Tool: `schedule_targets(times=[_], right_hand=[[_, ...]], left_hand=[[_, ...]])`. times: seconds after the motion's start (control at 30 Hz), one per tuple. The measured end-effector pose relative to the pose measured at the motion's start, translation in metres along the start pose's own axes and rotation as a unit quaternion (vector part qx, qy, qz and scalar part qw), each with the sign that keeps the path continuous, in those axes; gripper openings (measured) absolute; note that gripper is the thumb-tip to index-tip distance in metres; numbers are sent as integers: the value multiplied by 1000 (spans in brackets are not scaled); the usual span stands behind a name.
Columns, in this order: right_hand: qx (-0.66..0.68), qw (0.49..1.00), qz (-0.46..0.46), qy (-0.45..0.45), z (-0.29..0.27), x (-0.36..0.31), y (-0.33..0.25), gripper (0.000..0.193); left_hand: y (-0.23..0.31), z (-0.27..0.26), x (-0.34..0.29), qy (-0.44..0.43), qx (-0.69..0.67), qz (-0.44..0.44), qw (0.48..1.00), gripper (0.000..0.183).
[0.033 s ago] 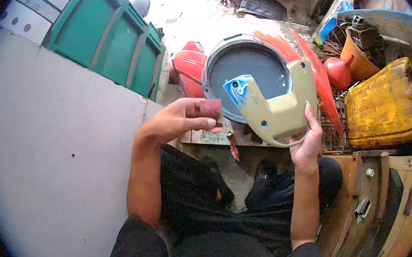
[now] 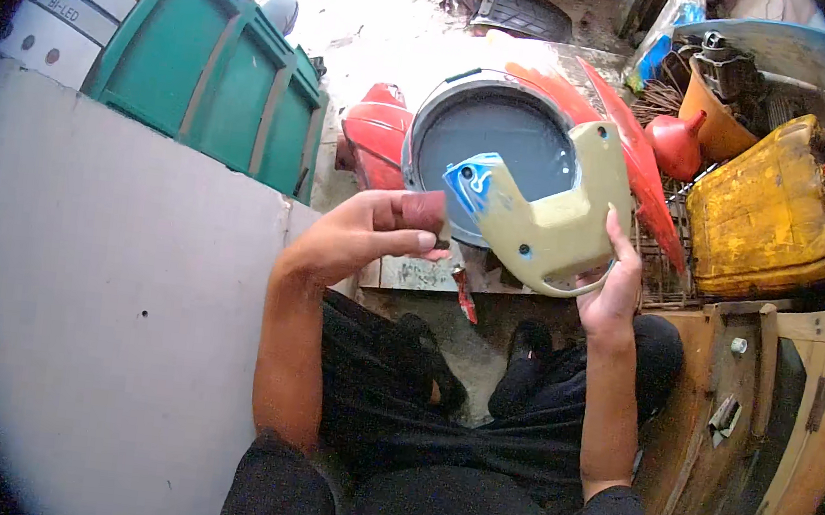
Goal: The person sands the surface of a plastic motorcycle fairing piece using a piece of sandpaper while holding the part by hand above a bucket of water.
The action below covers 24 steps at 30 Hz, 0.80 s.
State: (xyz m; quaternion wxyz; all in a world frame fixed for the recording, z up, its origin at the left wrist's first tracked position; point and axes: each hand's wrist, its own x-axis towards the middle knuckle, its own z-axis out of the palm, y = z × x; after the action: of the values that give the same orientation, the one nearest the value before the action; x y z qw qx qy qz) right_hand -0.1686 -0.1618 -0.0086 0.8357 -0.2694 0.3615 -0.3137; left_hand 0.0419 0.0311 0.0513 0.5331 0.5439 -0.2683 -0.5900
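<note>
My left hand (image 2: 364,237) is closed on a small folded piece of dark red sandpaper (image 2: 424,208), pinched between thumb and fingers. My right hand (image 2: 614,274) grips the right lower edge of a beige plastic body panel (image 2: 567,224), thumb on its face, other fingers mostly hidden behind it. The panel is curved, with screw holes, and its left corner shows a worn blue and white patch (image 2: 473,180). A small gap separates the sandpaper from that corner. Behind the panel, a round tub of greyish water (image 2: 491,130) is partly covered by it.
Red plastic panels (image 2: 377,133) lie around the tub. A small red and silver tube (image 2: 465,296) sits at the platform's front edge. Rightward are a yellow jerrycan (image 2: 769,215), a red funnel (image 2: 676,144) and wooden furniture (image 2: 788,418). A white wall (image 2: 127,298) and green rack (image 2: 211,65) stand left.
</note>
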Motion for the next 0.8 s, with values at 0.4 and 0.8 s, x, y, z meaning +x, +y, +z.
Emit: schedule_targets(times=[0.4,0.8], right_hand=[[-17,1000,-17,-4,4,-4,8,42],[-34,999,-38,-3,5,-8,13,42]], left_hand=[[-46,15,30,206,94,208,952,19],[-54,27,34,281,444,425,737,32]])
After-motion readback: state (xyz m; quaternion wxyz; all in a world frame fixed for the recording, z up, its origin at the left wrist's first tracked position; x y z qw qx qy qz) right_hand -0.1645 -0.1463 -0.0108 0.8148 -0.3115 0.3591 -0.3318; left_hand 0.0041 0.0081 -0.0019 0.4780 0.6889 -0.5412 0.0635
